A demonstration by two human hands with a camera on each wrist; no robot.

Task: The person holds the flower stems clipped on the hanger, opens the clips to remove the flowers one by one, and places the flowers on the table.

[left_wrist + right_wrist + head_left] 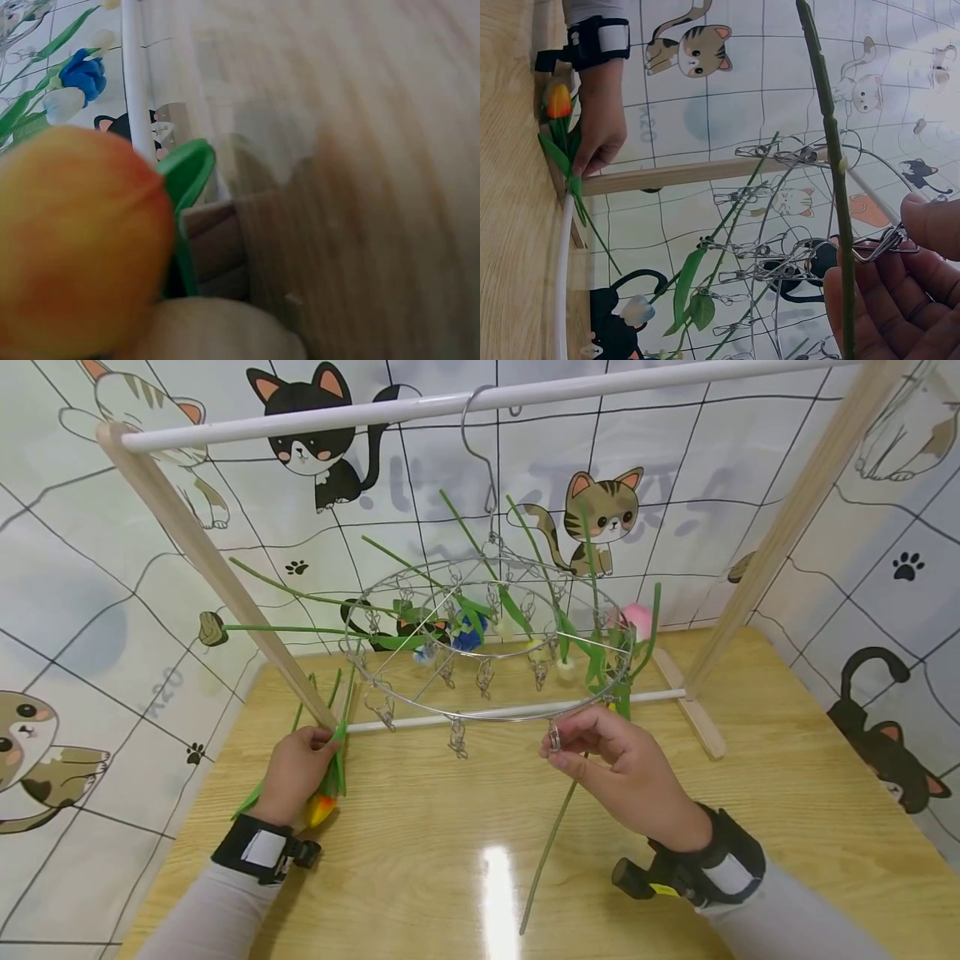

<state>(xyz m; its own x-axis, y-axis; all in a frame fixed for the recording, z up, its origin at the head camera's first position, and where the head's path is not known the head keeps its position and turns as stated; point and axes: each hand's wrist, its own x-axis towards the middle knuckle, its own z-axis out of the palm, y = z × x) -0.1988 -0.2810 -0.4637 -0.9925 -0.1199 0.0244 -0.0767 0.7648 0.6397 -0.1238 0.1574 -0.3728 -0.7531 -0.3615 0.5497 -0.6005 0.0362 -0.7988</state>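
Observation:
My left hand (292,775) is low by the left post, its thumb and fingers pinching the green stem part of an orange-yellow tulip (321,811). The bloom points toward me and fills the left wrist view's left side. My right hand (633,777) pinches a wire clip (554,740) at the front right of the round metal clip hanger (487,718). In the right wrist view, thumb and fingers grip that clip (885,244), and a green stem (838,187) passes in front of the fingers. That stem's lower part (551,852) slants down below the hand.
The hanger's hook (480,452) hangs on a white rod (360,417) between two wooden posts (217,568). Several artificial flowers hang in the hanger's clips, among them a blue one (468,631) and a pink one (637,620). A lower white bar (517,712) crosses behind the hands.

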